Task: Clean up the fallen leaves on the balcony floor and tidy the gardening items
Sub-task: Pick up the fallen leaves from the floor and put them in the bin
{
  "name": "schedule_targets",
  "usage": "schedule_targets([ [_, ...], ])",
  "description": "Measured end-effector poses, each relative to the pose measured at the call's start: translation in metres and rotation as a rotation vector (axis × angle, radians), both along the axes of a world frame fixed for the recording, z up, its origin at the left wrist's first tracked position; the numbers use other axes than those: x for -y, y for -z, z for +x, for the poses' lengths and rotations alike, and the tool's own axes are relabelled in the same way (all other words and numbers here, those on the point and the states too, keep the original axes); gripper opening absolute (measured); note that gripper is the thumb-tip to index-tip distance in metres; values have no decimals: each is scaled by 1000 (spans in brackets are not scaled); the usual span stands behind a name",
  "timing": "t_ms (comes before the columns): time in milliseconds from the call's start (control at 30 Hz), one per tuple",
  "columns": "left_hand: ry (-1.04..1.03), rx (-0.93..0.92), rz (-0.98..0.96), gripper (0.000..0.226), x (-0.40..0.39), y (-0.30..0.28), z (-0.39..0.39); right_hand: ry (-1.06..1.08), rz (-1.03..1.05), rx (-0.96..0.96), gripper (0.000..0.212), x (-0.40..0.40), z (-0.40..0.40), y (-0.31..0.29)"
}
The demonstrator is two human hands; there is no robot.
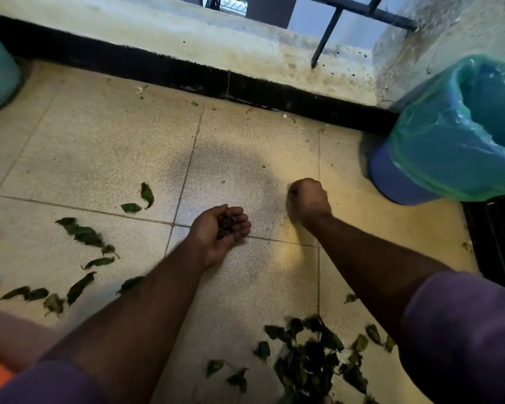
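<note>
Few crumbs cupped in left hand [220, 228]; right hand [308, 201] fisted, contents unclear. Leaves [312, 357] look light, brittle; scoop underneath.

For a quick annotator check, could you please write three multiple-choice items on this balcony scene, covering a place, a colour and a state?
1. Where is the bin?
A. by the person's right arm, in the corner
B. at far left
C. behind the pile

2. What colour is the bin liner?
A. black
B. green
C. white

3. How is the left hand?
A. flat on the tiles
B. closed in a fist
C. palm up, cupping dark bits

Answers: 1 A, it stands against the wall at right; 2 B, translucent green plastic drapes the rim; 3 C, curled fingers cradle debris.
</note>
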State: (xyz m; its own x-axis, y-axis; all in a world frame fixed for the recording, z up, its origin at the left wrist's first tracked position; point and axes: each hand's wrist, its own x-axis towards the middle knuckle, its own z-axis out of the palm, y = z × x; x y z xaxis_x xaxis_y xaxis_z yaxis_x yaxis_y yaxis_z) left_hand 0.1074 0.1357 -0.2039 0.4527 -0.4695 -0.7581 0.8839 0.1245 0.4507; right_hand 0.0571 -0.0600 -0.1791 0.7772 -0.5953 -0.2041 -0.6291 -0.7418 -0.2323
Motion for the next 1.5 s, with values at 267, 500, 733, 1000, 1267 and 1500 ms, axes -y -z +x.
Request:
schedule_targets([
  [267, -83, -49, 29, 36, -20, -15, 6, -355, 327, 133, 10, -39, 4, -17],
  [500, -233, -78, 113, 32, -76, -28, 23, -332, 762, 314, 8, -136, 63, -26],
  [733, -420, -130, 158, 41, -168, -26, 22, -502, 507, 66, 22, -193, 132, -16],
  [1000, -641, 57, 424, 45, -247, -54, -7, -901, 415, -307, 99, -296, 125, -8],
  [1267, -668, 75, 434, 43, -287, -60, -20, -1270, 90, -484, 90, -327, 103, -12],
  [1500, -782, 29, 399, 36, -289, -64, -32, -1343, 197, -350, 23, -351, 61, -12],
])
